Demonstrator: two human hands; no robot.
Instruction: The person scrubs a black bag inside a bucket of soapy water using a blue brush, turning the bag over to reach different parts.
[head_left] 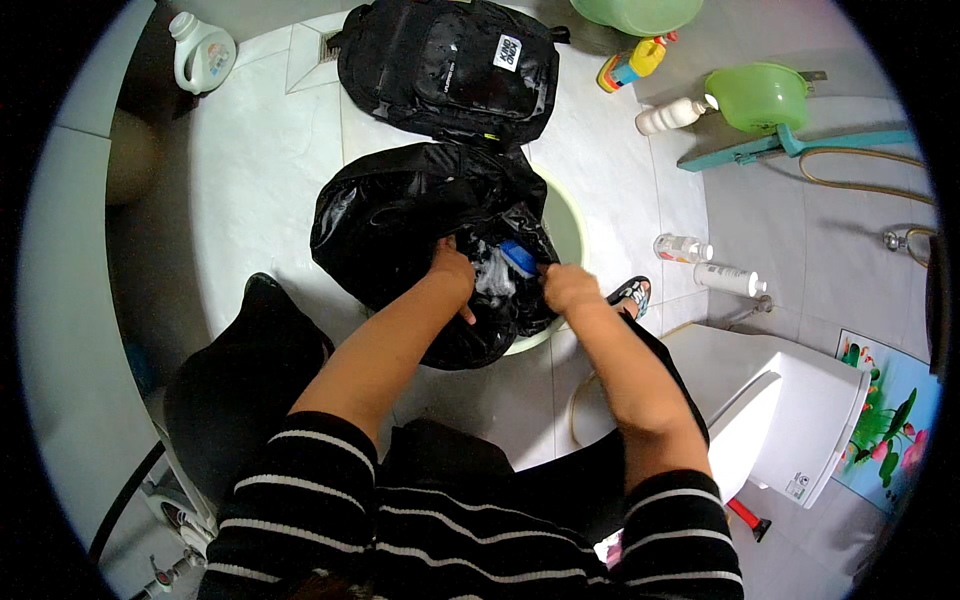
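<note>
Black bag covers the left side of the pale basin, a blue brush inside slanting toward the nearer right hand, its fingers clamped on the bag's edge, the left hand's grip unclear.

Bright cool light, glints on the black bag, fisheye-curved dark edges.

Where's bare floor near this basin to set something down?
The widest bare floor is at left, below the white jug and left of the backpack and open bag. A narrower patch lies between the basin and the bottles to its right. It's crowded over the basin, with bag, blue brush, left hand and right hand.
</note>
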